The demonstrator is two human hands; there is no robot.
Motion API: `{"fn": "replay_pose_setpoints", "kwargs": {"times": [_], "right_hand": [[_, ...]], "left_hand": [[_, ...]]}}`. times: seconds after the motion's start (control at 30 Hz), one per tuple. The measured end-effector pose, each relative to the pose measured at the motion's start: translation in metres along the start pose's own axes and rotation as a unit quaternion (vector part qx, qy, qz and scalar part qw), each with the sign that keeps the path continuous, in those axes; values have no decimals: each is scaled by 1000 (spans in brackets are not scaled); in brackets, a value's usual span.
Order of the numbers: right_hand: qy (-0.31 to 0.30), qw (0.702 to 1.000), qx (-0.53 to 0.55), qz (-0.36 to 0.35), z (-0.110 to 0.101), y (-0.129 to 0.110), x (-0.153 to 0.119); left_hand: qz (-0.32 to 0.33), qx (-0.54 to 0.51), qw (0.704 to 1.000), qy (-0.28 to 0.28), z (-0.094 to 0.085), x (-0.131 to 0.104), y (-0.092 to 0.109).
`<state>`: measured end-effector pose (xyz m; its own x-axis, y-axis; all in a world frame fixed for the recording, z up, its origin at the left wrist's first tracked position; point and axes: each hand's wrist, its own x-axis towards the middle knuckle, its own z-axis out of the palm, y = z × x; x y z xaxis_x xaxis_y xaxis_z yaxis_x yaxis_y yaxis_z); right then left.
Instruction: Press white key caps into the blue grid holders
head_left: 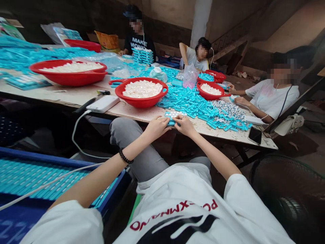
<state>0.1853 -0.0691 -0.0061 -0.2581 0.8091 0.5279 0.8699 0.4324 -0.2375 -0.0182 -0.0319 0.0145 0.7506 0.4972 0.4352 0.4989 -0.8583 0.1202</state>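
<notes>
At the front edge of the table, a small light-blue holder with rows of white pieces [175, 114] lies between my two hands. My left hand [156, 128] grips its left side, fingers curled at the edge and thumb pointing right. From the right, my right hand [186, 126] has its fingers bent onto the near part of the holder, with fingertips close together. Whether a small piece sits under those fingertips cannot be seen. Just behind stands a red basket of white pieces [142, 105], and a pile of light-blue plastic parts [188, 101] spreads behind and to the right.
A white power bank [103, 103] with a cable lies left. Another red basket [68, 79] is farther left. Small white-and-blue parts [228, 110] and a phone [255, 135] lie right. A blue crate [63, 163] stands low left, a fan [286, 189] low right. Three people sit around the table.
</notes>
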Motion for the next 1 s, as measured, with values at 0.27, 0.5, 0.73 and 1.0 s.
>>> {"fn": "replay_pose_setpoints", "kwargs": {"times": [0.27, 0.5, 0.73, 1.0], "right_hand": [[33, 988, 144, 38, 3, 3, 12], [56, 984, 167, 37, 8, 4, 17], [69, 980, 175, 60, 5, 7, 16], [86, 978, 185, 48, 7, 9, 17]], "left_hand": [[-60, -127, 989, 35, 1, -2, -18], [-67, -207, 972, 92, 6, 8, -35], [-82, -243, 960, 109, 7, 16, -33], [-82, -263, 954, 119, 7, 15, -31]]}}
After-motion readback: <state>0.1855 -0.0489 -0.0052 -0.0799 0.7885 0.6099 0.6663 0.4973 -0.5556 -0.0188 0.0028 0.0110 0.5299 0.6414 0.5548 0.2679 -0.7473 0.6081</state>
